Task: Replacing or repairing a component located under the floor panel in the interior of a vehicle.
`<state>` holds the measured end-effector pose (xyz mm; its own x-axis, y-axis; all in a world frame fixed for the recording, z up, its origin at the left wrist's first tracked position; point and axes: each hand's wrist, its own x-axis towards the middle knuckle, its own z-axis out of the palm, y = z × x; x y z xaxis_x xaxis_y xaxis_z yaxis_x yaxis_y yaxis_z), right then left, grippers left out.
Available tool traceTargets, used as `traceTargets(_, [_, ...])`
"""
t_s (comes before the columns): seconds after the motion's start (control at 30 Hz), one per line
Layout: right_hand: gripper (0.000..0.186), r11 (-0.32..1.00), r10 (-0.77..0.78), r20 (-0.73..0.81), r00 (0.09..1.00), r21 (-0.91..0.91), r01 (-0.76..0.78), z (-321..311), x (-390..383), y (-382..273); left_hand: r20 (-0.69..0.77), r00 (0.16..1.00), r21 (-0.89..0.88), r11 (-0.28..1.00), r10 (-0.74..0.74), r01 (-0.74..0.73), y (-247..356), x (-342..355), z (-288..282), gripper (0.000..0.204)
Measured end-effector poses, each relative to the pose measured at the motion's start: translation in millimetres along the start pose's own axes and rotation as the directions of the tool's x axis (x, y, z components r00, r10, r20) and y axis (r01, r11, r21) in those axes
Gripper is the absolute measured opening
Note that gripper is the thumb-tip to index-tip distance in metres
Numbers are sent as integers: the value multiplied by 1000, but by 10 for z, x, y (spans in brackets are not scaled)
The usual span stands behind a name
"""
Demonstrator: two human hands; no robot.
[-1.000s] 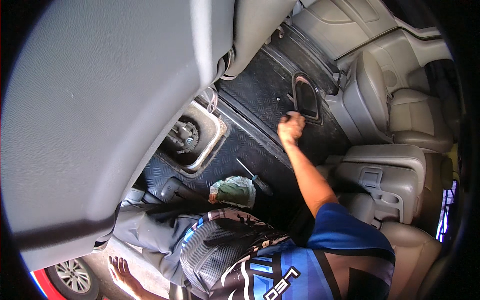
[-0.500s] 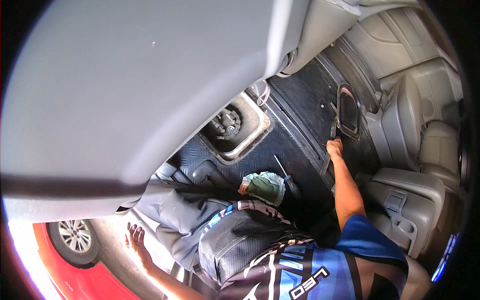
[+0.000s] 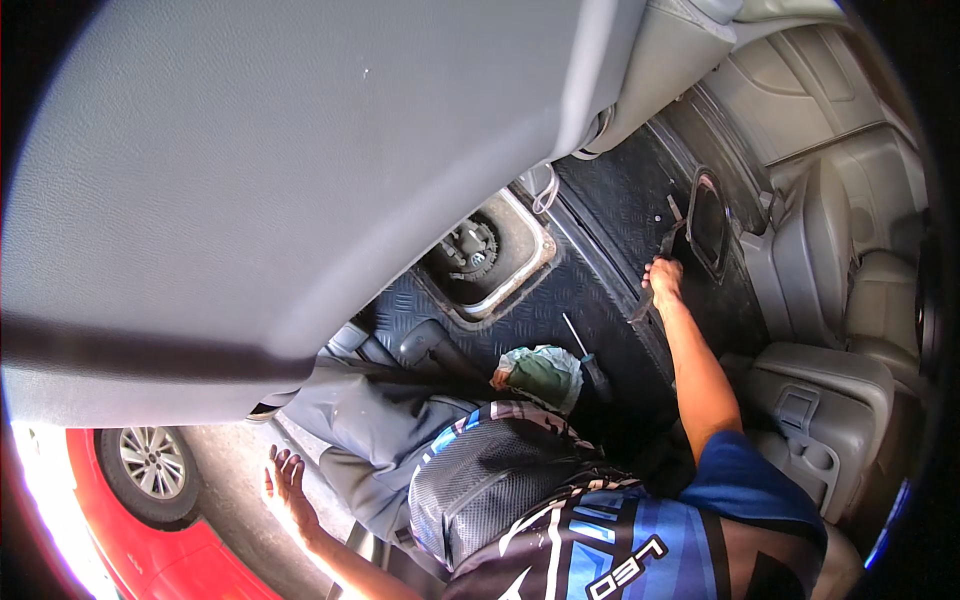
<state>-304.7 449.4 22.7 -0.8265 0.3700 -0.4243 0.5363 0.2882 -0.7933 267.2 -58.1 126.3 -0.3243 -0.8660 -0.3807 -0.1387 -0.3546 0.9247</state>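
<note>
My right hand is closed around a long, dark, flat bar-like tool, whose exact kind I cannot make out. One end of this tool points up toward a dark oval cover with a raised rim lying on the black floor mat. My left hand is held out at the lower left, near the door opening, holding nothing, with its fingers stretched. Between the hands, a round unit with a toothed edge sits inside a square floor opening with a pale, dirty rim.
A screwdriver lies on the ribbed mat beside a crumpled bag with green cloth. Grey seats stand on the right. A large grey panel covers the upper left. Outside is a red car.
My right hand has drawn back a little from the oval cover, to the left and up, with the dark tool. My left hand stays outstretched. The whole view has shifted slightly.
</note>
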Motion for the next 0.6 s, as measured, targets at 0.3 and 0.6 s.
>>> traceTargets(0.3, [55,604,-642,-178,745,-717,349,541,-705,-184,40,997,61,996,-69,67,-193,-23,-51,48])
traceTargets(0.6, [61,741,-331,648,686,-272,614,2345,-1995,278,12,940,90,937,-340,338,-944,6,-254,51])
